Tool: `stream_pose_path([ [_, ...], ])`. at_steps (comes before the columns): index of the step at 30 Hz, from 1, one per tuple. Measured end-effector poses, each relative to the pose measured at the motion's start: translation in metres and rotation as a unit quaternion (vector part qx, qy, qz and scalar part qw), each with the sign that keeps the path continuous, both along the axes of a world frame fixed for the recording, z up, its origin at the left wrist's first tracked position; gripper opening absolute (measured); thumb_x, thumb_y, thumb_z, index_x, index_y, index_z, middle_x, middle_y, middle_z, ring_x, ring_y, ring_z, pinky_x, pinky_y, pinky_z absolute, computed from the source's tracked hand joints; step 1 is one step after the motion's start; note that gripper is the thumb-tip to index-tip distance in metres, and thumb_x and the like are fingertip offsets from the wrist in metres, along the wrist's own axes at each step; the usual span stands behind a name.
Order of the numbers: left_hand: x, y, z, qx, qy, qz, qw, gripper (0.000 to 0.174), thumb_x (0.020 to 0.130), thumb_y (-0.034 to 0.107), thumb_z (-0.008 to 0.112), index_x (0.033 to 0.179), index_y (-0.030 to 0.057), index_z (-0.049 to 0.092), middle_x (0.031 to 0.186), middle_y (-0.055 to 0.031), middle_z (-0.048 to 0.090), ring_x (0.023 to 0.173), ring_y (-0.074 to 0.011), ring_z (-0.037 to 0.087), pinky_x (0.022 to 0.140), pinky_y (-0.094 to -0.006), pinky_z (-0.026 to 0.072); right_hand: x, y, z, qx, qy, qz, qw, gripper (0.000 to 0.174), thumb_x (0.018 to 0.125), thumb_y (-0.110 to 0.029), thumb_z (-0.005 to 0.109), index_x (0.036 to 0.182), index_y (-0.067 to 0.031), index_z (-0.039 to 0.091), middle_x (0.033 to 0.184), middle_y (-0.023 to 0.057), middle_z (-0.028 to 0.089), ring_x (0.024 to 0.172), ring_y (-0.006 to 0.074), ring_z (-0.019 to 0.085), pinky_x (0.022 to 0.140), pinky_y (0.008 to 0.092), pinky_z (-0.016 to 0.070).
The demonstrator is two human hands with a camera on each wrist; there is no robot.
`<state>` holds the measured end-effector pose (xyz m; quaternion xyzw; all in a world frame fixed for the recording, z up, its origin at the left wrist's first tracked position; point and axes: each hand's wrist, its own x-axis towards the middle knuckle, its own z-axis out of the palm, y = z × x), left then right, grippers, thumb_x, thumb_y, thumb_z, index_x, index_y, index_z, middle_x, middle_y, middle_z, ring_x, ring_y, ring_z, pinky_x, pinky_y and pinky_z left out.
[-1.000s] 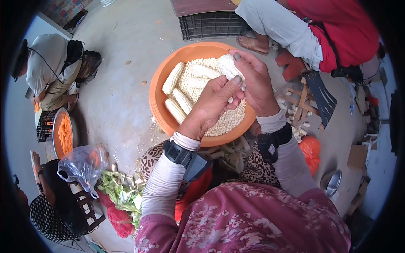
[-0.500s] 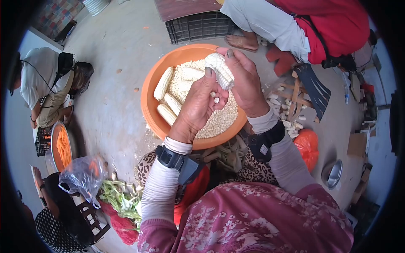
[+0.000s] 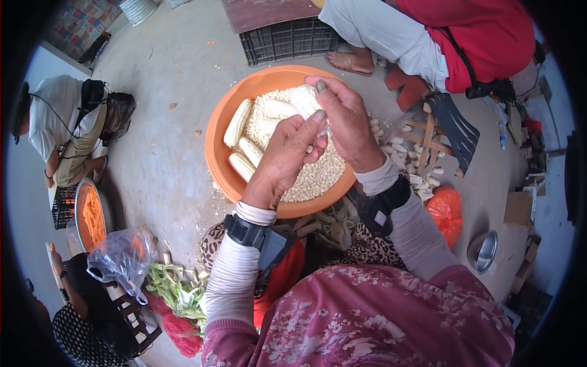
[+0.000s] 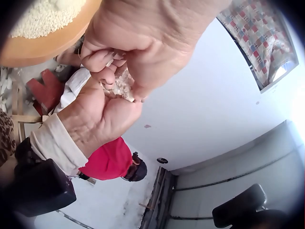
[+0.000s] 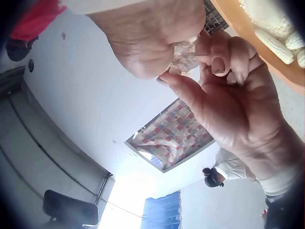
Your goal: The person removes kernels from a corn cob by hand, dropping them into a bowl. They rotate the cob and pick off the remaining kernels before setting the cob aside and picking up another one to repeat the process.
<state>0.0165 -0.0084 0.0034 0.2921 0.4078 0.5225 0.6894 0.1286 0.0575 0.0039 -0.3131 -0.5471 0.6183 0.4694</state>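
Observation:
Over an orange basin (image 3: 214,140), my right hand (image 3: 350,125) grips a partly shelled white corn cob (image 3: 302,98). My left hand (image 3: 282,150) pinches the cob's near end, its thumb pressing on the cob beside the right thumb. Its other fingers are curled, and a loose kernel (image 5: 232,78) shows among them in the right wrist view. Much of the cob (image 4: 125,87) is hidden by both hands in the left wrist view. Inside the basin, several whole cobs (image 3: 237,122) lie on a bed of loose kernels (image 3: 318,177).
Corn husks (image 3: 177,284) and a clear plastic bag (image 3: 125,254) lie at left, near a basin of orange shreds (image 3: 93,214). A wooden stool (image 3: 431,137), bare cobs and an orange bag (image 3: 445,214) are at right. People sit left and across, by a black crate (image 3: 287,43).
The view has shifted slightly. The cob has tilted, its kernel rows now more covered by the hands, and the left thumb has moved up against the right hand.

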Motion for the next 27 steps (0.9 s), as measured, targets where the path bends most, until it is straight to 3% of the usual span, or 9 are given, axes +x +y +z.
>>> stream_pose_path([
  [6,-0.004,-0.002,0.003,0.039,0.007,-0.038,0.998,0.032,0.094,0.034,0.050,0.084,0.0042,0.054,0.072,-0.0039,0.059,0.058,-0.0075,0.048,0.049,-0.0166,0.0327,0.000,0.000,0.004,0.011,0.001,-0.008,1.000,0.031,0.091,-0.017,0.053,0.109,0.0072,0.057,0.083,0.0033,0.058,0.073,0.0055,0.050,0.063,0.0195,0.0415],
  [8,-0.006,-0.002,0.003,0.034,0.001,-0.055,0.998,0.030,0.093,0.032,0.052,0.090,0.0021,0.053,0.075,-0.0041,0.058,0.064,-0.0053,0.049,0.056,-0.0157,0.0383,0.002,-0.001,0.008,0.012,0.003,-0.011,1.000,0.030,0.090,-0.016,0.053,0.108,0.0074,0.057,0.082,0.0031,0.058,0.072,0.0057,0.050,0.063,0.0197,0.0417],
  [18,-0.006,-0.002,0.005,0.060,-0.008,-0.084,0.995,0.030,0.094,0.030,0.051,0.090,0.0009,0.051,0.080,-0.0062,0.059,0.063,-0.0061,0.045,0.053,-0.0176,0.0349,0.006,0.003,0.006,0.075,-0.011,-0.003,0.997,0.027,0.088,-0.014,0.057,0.104,0.0079,0.059,0.081,0.0042,0.060,0.070,0.0056,0.051,0.060,0.0204,0.0427],
  [20,-0.005,-0.002,0.006,0.061,0.012,-0.066,0.996,0.032,0.094,0.033,0.048,0.090,0.0015,0.052,0.079,-0.0079,0.062,0.062,-0.0084,0.050,0.050,-0.0167,0.0363,0.006,0.003,0.007,0.076,-0.007,0.001,0.997,0.028,0.088,-0.015,0.057,0.105,0.0078,0.058,0.081,0.0044,0.060,0.070,0.0057,0.051,0.060,0.0206,0.0427],
  [23,-0.005,0.001,0.003,0.076,-0.004,-0.075,0.994,0.032,0.094,0.033,0.049,0.089,0.0018,0.053,0.077,-0.0068,0.062,0.060,-0.0072,0.048,0.048,-0.0170,0.0334,0.009,0.004,0.011,0.074,-0.012,-0.006,0.997,0.030,0.089,-0.019,0.057,0.104,0.0073,0.058,0.080,0.0038,0.059,0.072,0.0063,0.051,0.062,0.0216,0.0427],
  [25,-0.003,0.001,0.005,0.071,-0.004,-0.069,0.995,0.032,0.094,0.033,0.050,0.089,0.0019,0.054,0.077,-0.0063,0.062,0.059,-0.0068,0.047,0.048,-0.0170,0.0323,0.016,0.007,0.018,0.004,-0.005,0.083,0.997,0.036,0.093,-0.022,0.053,0.116,0.0057,0.052,0.098,0.0047,0.058,0.090,0.0083,0.052,0.079,0.0217,0.0422],
  [27,-0.003,0.001,0.009,0.066,-0.004,-0.061,0.996,0.032,0.093,0.033,0.050,0.089,0.0019,0.054,0.076,-0.0058,0.061,0.058,-0.0063,0.046,0.048,-0.0170,0.0313,0.018,0.011,0.020,-0.022,0.015,0.089,0.996,0.038,0.093,-0.024,0.053,0.117,0.0055,0.050,0.101,0.0059,0.057,0.092,0.0094,0.052,0.081,0.0224,0.0424],
])
